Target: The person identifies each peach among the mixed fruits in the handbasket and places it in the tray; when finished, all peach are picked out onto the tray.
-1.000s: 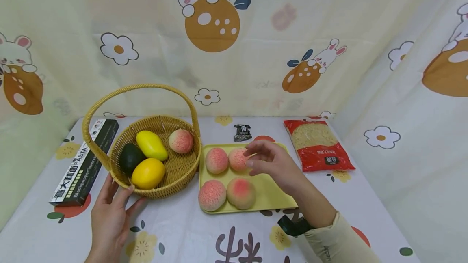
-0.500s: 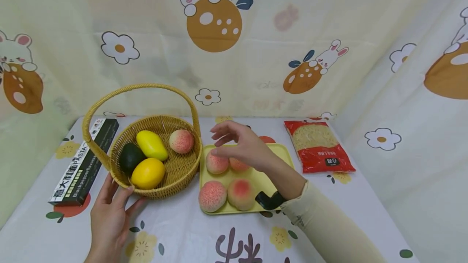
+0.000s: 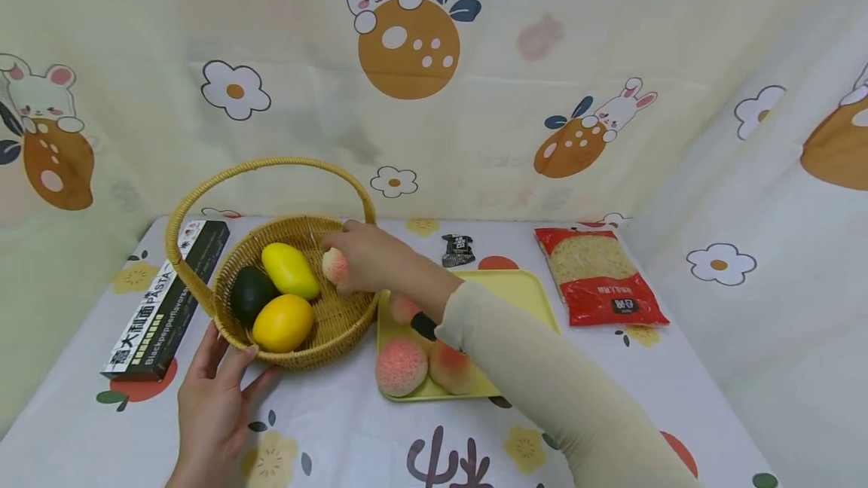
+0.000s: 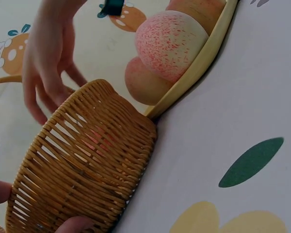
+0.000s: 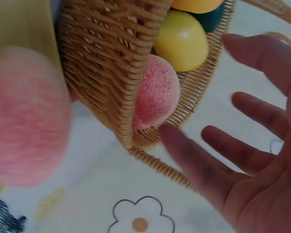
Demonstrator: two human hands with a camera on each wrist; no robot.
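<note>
A wicker basket (image 3: 342, 333) with a tall handle holds a peach (image 3: 334, 266), a yellow mango (image 3: 290, 271), a rounder yellow fruit (image 3: 283, 324) and a dark green fruit (image 3: 252, 294). My right hand (image 3: 371, 256) reaches over the basket's right rim beside the peach, partly covering it in the head view. Its fingers are spread in the right wrist view, with one fingertip (image 5: 169, 131) close to the peach (image 5: 157, 92); whether they touch, I cannot tell. My left hand (image 3: 213, 405) rests its fingers against the outside of the basket at the front left.
Right of the basket lies a yellow tray (image 3: 522, 300) with several peaches (image 3: 401, 367), partly hidden by my right arm. A black pasta box (image 3: 163, 303) lies at left, a red noodle bag (image 3: 603, 277) at right. A small black packet (image 3: 458, 249) lies behind the tray.
My right hand has moved left from above the tray, past its peaches, to the peach in the basket. The left hand stays at the basket. The head view has shifted slightly.
</note>
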